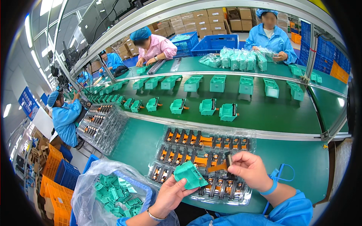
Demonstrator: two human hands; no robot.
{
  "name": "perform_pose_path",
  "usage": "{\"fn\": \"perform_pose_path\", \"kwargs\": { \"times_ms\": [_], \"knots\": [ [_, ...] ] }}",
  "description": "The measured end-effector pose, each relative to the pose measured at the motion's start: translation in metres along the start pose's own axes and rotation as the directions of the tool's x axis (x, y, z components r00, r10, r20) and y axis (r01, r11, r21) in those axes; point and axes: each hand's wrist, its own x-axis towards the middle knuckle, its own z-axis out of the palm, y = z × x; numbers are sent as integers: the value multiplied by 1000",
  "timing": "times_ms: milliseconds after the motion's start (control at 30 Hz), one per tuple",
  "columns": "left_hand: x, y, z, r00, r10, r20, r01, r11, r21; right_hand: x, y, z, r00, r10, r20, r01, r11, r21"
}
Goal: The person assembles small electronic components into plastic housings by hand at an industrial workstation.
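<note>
My left hand (169,195) grips a teal plastic housing (187,174), tilted, with thumb and fingers on its lower edge. My right hand (249,169) pinches a slim black part (229,162) with an orange ribbon cable (217,168) trailing from it toward the housing. The two pieces are close together but look apart. Under both hands lies a clear plastic tray (247,199), holding rows of similar black parts with orange ribbons. A blue strap (272,184) circles my right wrist.
At lower left stands a bin lined with a clear bag (88,177), full of teal pieces. Stacked clear trays (103,130) are at the bench's left. Beyond a metal rail, teal housings (229,112) line a green conveyor (256,116). Coworkers sit across it. A blue cord (288,169) lies at right.
</note>
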Motion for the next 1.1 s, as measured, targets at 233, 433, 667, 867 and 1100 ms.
{"fn": "perform_pose_path", "kwargs": {
  "times_ms": [233, 433, 667, 867, 1100],
  "knots": [
    [5, -13, -12, 988, 136, -75, -120, 976, 184, -4, 7, 11, 996, -50, 77, 64, 979, -193],
    [3, -21, -2, 982, 183, -42, -165, 949, 267, -2, 10, 14, 978, -159, 137, 209, 799, -564],
    [-3, -26, 6, 981, 193, 26, -190, 918, 349, 0, 13, 12, 976, -151, 158, 218, 695, -686],
    [-7, -29, 6, 981, 180, 77, -195, 936, 294, 4, 24, 5, 986, -73, 151, 154, 750, -643],
    [-6, -32, -1, 958, 246, 148, -280, 912, 299, 10, 44, -10, 986, 43, 160, 37, 886, -462]
  ]
}}
